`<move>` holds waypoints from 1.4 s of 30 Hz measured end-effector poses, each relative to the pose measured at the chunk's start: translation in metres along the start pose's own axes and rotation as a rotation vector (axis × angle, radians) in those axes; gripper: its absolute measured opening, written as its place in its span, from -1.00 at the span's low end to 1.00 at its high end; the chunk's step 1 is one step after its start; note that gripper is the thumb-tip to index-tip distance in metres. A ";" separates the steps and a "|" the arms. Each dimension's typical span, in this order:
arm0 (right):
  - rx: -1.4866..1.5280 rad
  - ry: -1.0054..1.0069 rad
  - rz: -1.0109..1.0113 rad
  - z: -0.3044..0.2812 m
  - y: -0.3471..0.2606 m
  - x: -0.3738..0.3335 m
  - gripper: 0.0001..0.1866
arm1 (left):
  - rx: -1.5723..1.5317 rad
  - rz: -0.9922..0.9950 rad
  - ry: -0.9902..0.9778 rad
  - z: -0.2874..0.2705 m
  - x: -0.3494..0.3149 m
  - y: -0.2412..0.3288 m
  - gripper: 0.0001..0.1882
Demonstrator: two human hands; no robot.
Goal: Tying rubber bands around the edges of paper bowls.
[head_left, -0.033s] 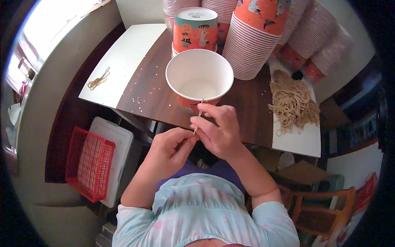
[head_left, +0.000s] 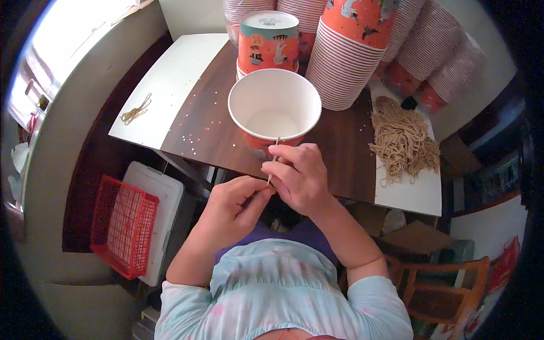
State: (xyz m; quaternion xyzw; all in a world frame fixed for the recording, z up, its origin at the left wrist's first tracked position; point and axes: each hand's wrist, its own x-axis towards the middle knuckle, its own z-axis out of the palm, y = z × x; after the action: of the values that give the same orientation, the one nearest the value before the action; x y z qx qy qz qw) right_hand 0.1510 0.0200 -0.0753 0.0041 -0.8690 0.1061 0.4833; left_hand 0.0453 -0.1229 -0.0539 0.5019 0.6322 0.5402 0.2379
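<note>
Brown-and-white table boards (head_left: 348, 153) are seen ahead, lit from a window (head_left: 73, 28) at the far left. Near the front edge, a thin tan strand (head_left: 269, 178) is pinched at its lower end between the thumb and forefinger of the left hand (head_left: 235, 204). Higher up, it is held in the bent fingers of the right hand (head_left: 300, 181). The strand's upper end is seen at the near rim of an orange bucket (head_left: 275, 107) with a white inside; whether it is fastened there cannot be told. Small specks (head_left: 212, 122) are scattered left of the bucket, and beyond them a small tan bundle (head_left: 136, 110) is laid. To the right, a tangled heap of cords (head_left: 405, 141) is piled. Behind the bucket, an upturned bucket (head_left: 269, 48) is placed beside a tall nested stack (head_left: 343, 68). Below, at the left, a red basket (head_left: 127, 226) is seen; at the near right, a wooden chair (head_left: 481, 277).
</note>
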 end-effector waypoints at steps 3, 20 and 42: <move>0.047 0.096 0.002 0.008 0.009 0.001 -0.73 | 0.013 0.055 -0.080 -0.009 0.000 0.018 -0.93; 0.555 -0.321 0.490 -0.108 0.067 -0.005 -0.80 | 0.053 -0.144 -0.255 -0.110 0.050 0.011 -0.83; 0.656 -0.338 0.795 -0.112 0.051 0.088 -0.88 | -0.055 -0.172 -0.504 -0.068 0.102 0.043 -0.76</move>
State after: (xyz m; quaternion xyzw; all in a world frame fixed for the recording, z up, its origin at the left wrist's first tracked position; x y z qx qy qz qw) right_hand 0.1923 0.0996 0.0464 -0.1574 -0.7905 0.5443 0.2328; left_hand -0.0342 -0.0660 0.0311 0.5582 0.5784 0.3929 0.4465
